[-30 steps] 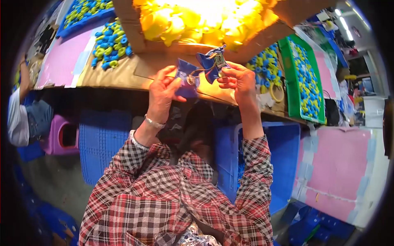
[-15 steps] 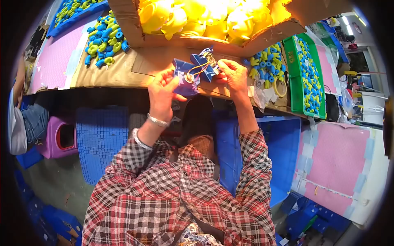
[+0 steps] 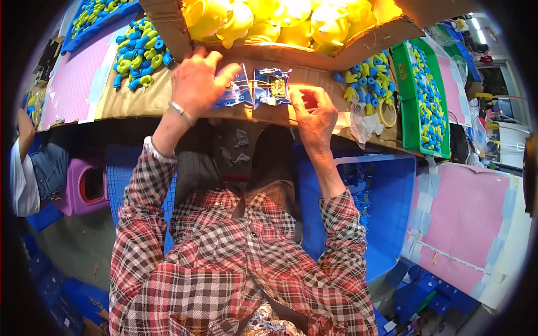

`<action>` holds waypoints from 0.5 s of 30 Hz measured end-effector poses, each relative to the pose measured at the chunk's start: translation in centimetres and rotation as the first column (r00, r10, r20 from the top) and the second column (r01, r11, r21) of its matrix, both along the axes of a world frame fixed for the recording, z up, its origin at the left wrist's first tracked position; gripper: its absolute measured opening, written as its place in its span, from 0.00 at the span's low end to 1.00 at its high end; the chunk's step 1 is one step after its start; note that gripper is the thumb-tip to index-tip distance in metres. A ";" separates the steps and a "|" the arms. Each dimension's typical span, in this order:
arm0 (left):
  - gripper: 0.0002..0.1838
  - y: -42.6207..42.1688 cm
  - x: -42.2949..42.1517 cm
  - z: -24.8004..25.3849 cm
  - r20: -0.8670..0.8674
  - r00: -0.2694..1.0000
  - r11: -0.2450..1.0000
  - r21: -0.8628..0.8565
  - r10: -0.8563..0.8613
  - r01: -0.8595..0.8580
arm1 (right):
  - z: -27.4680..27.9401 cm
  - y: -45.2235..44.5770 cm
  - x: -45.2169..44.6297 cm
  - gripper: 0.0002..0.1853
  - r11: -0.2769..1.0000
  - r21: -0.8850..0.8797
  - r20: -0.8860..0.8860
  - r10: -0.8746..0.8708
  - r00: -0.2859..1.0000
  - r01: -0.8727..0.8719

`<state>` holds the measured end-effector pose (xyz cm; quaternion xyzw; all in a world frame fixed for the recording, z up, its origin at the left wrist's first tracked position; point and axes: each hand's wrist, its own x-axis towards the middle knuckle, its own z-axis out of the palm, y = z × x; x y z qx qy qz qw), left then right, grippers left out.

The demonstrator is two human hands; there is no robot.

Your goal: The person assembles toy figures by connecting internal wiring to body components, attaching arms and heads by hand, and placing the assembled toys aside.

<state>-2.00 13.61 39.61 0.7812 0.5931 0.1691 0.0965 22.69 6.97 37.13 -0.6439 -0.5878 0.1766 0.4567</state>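
Two halves of a blue plastic casing lie side by side on the cardboard-covered worktop, joined by thin wires [image 3: 245, 85]. The right casing half [image 3: 260, 94] holds a small yellowish circuit part. Curled fingers of my right hand [image 3: 315, 115] pinch its right edge. My left hand [image 3: 195, 83] is over the outer edge of the left casing half [image 3: 240, 96], partly covering it. Its fingers are apart and slightly blurred, and it does not seem to grip anything.
A cardboard box [image 3: 280, 49] of yellow plastic figures stands just behind. Blue and yellow-green pieces are piled left [image 3: 137, 53] and right [image 3: 367, 81]. A green tray [image 3: 399, 95] and a tape roll [image 3: 386, 113] are on the right. Below is a blue bin [image 3: 386, 213].
The casing halves were held up and tilted; now they rest flat and spread apart on the worktop. My left hand has let go and moved left and up. My right hand has lowered slightly.
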 end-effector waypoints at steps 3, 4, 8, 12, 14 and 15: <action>0.48 -1.7 1.0 -0.5 0.058 0.959 0.923 0.294 -0.277 0.249 | 0.4 0.9 0.4 0.08 0.968 0.142 0.197 0.176 0.964 -0.206; 0.54 -2.0 1.7 -0.7 0.047 0.946 0.918 0.261 -0.322 0.299 | 0.9 1.1 0.2 0.08 0.952 0.114 0.226 0.253 0.941 -0.283; 0.52 -1.3 2.9 -2.5 0.098 0.926 0.927 0.127 -0.365 0.353 | 1.4 2.1 -0.5 0.08 0.913 -0.018 0.270 0.396 0.878 -0.407; 0.49 -1.3 2.9 -3.2 0.146 0.917 0.928 0.102 -0.371 0.359 | 0.6 3.3 -0.2 0.11 0.885 -0.138 0.218 0.464 0.858 -0.444; 0.48 -1.3 2.8 -3.3 0.153 0.920 0.932 0.101 -0.360 0.348 | 1.6 3.5 -0.3 0.10 0.851 -0.180 0.155 0.519 0.840 -0.493; 0.48 -1.4 2.9 -3.1 0.150 0.924 0.935 0.093 -0.353 0.342 | 1.6 3.6 -0.3 0.09 0.841 -0.173 0.078 0.530 0.844 -0.512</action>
